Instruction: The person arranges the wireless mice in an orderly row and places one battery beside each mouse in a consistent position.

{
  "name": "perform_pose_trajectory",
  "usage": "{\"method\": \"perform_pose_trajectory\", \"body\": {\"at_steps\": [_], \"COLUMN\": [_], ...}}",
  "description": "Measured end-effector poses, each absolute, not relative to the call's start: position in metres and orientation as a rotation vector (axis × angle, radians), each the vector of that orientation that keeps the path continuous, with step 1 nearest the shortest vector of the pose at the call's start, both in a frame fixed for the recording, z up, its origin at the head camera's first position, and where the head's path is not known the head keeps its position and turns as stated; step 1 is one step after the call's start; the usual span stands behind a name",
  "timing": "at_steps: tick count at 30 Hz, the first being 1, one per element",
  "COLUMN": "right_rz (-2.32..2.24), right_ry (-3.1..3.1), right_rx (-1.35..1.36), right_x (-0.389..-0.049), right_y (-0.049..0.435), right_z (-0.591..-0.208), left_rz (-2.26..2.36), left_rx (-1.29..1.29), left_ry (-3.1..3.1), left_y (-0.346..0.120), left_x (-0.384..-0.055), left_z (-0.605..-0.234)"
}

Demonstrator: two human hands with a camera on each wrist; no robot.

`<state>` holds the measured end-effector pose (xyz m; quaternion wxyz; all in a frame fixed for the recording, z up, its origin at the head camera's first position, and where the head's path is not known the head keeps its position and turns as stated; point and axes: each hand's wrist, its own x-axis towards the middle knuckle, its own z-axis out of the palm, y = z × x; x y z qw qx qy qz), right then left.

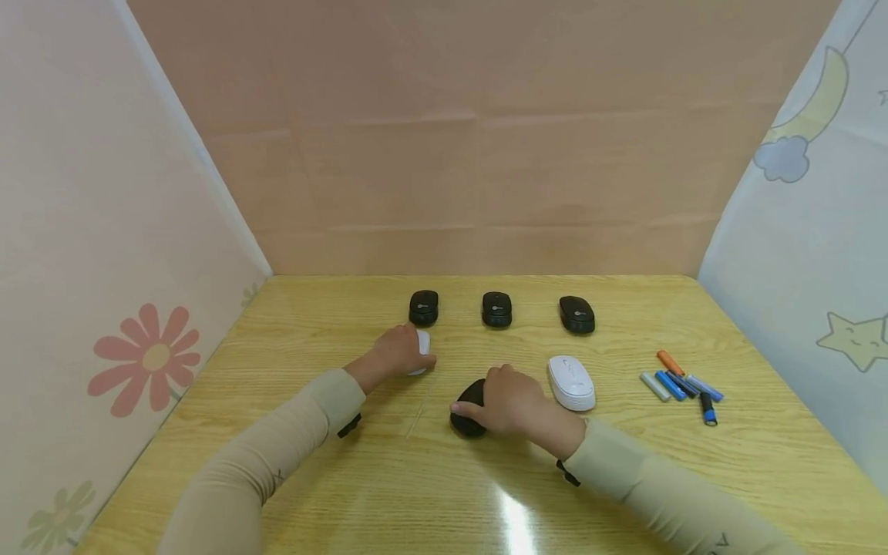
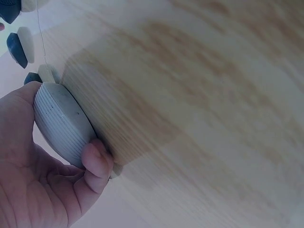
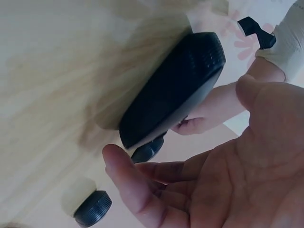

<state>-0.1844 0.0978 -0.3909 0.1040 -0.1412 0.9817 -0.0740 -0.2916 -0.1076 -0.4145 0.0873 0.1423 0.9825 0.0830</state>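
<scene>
My left hand [image 1: 395, 351] grips a white computer mouse [image 1: 422, 342] on the wooden table. In the left wrist view the ribbed side of that white mouse [image 2: 61, 126] shows between thumb and fingers. Nearer the front, my right hand [image 1: 513, 402] is around a black computer mouse [image 1: 470, 425], which the hand partly hides in the head view. The right wrist view shows the black mouse [image 3: 171, 90] between spread thumb and fingers, with gaps visible. Just right of this hand lies a second white mouse [image 1: 572, 383].
Three black mice stand in a row at the back: left [image 1: 424, 307], middle [image 1: 496, 309] and right [image 1: 577, 314]. Several short coloured sticks, one orange [image 1: 670, 362], lie loosely on the right. Cloth or paper walls [image 1: 479, 154] enclose the table [image 1: 333, 301] on three sides.
</scene>
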Motion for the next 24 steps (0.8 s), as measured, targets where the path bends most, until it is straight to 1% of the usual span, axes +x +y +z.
{"method": "perform_pose_trajectory", "body": {"at_steps": [13, 24], "right_rz": [-0.200, -0.211], "right_ry": [2.910, 2.862], "right_rx": [-0.460, -0.477], "right_x": [-0.180, -0.188], "right_y": [0.091, 0.102], "right_z": [-0.399, -0.396], "left_rz": [0.224, 0.209], "left_rx": [0.453, 0.453], "left_ry": [2.938, 2.933], "left_y": [-0.110, -0.110], "left_x": [-0.293, -0.293], "left_z": [-0.417, -0.415]}}
